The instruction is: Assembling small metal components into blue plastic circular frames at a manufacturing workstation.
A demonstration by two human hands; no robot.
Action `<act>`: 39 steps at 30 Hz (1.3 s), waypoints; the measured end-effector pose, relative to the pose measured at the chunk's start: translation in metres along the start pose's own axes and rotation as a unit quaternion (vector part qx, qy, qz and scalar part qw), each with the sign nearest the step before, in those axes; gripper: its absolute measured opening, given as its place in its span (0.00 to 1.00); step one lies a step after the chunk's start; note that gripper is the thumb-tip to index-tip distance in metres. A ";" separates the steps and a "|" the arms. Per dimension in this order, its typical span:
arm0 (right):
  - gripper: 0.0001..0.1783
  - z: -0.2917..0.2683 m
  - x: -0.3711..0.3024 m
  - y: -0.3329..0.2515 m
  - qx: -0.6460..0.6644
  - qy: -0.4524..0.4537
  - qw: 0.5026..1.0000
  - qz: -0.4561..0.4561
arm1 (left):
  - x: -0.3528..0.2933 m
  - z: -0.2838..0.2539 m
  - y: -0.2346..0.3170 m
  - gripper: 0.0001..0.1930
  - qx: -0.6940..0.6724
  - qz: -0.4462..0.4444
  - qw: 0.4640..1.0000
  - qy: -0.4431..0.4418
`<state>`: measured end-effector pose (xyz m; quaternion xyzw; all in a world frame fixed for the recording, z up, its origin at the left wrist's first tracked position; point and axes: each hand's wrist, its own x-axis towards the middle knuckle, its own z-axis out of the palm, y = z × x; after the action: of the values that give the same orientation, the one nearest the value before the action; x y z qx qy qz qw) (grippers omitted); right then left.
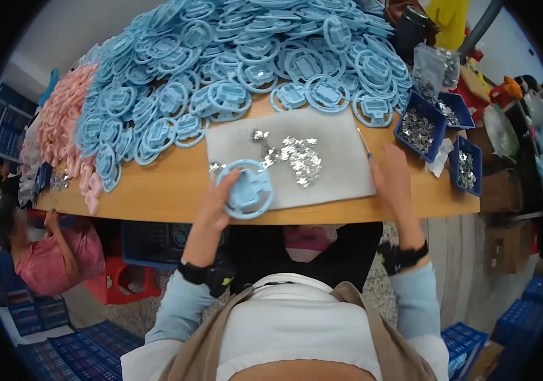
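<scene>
Fingers [215,190] of left hand [211,203] curled round the rim of a light-blue round plastic frame [246,189], holding it tilted just above the near edge of a grey felt mat [328,171] on the wooden table [170,184]. Right hand [391,181] resting at the mat's right edge, fingers drawn together around a thin stick-like tool [364,143]; whether truly pinched, hard to tell. Loose heap of small shiny metal pieces [297,155] lying on the mat between both hands, close beside the frame. Behind, a big pile of same blue frames [246,57], pink ones [62,120] to the left, blue bins [419,130] of metal bits to the right. Judged as the fitting step: one frame picked up and presented, no metal piece yet in it so far as visible. Next move likely needs picking a single piece cleanly from the heap and seating it square in the frame's centre, with the frame kept steady.
</scene>
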<state>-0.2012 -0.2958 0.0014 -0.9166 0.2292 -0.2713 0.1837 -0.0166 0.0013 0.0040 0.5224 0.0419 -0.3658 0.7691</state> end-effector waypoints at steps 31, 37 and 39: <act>0.22 0.074 -0.029 -0.166 0.086 -0.149 0.970 -0.173 | 0.004 -0.012 -0.018 0.13 -0.029 0.004 0.995 -0.094; 0.26 0.077 -0.033 -0.168 0.084 -0.165 0.968 -0.167 | -0.002 -0.010 -0.019 0.13 -0.027 0.007 0.996 -0.084; 0.27 0.077 -0.032 -0.168 0.074 -0.176 0.969 -0.155 | -0.001 -0.008 -0.019 0.13 -0.030 0.011 0.996 -0.083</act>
<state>-0.1259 -0.1237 0.0052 -0.9581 0.0278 -0.1471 0.2444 -0.0268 0.0052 -0.0140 0.4674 -0.0169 -0.3984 0.7890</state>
